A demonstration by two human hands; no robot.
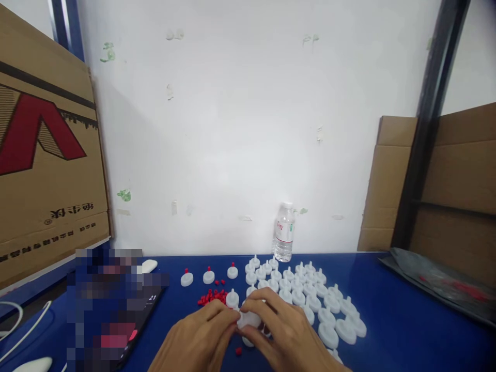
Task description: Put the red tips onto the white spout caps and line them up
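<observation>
My left hand [201, 336] and my right hand [284, 333] meet low in the middle of the blue table [406, 330]. Both are curled, fingertips pinching a small white plastic cap [248, 320] between them. A heap of tiny red plugs [212, 296] lies just beyond my left hand, and one loose red plug [238, 351] sits under the hands. Three white caps with red plugs fitted [208, 276] stand in a row behind the heap. Several plain white caps [310, 297] spread out to the right of my right hand.
A clear water bottle [284, 232] stands at the white wall. A phone [127, 330] lies left of my left hand, partly blurred out. Cardboard boxes stand at the left [46, 170] and right [457, 175]. A dark plastic bag [437, 281] lies at the right; white cables [23, 325] at the far left.
</observation>
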